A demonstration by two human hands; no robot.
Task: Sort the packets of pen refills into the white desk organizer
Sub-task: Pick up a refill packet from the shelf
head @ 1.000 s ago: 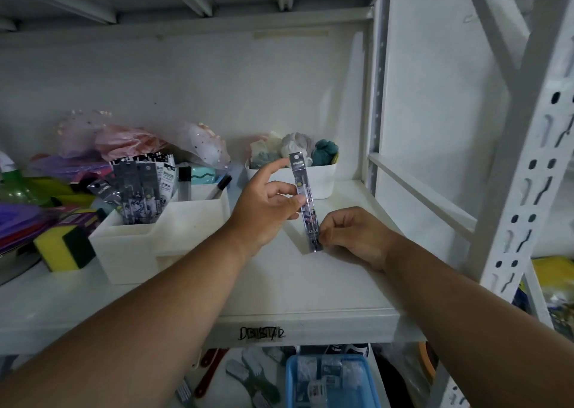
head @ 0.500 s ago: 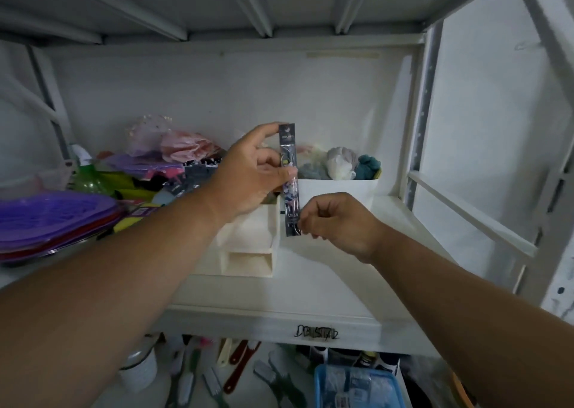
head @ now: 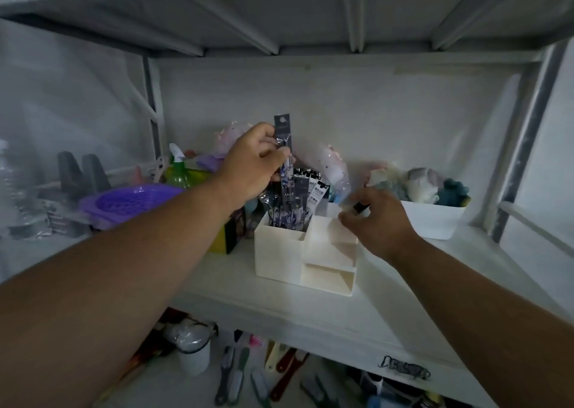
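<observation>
white metal shelving unit with perforated uprights; pale wall behind; dim, diffuse lighting.

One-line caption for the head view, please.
Left hand holds a refill packet upright above the white desk organizer; right hand hovers beside it.

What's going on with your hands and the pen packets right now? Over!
Left hand grips one refill packet, upright over the organizer. Right hand over organizer's right side, blurred; grip unclear. More packets already stand in back-left compartment.

Left hand holds refill packet (upright) above organizer.
</observation>
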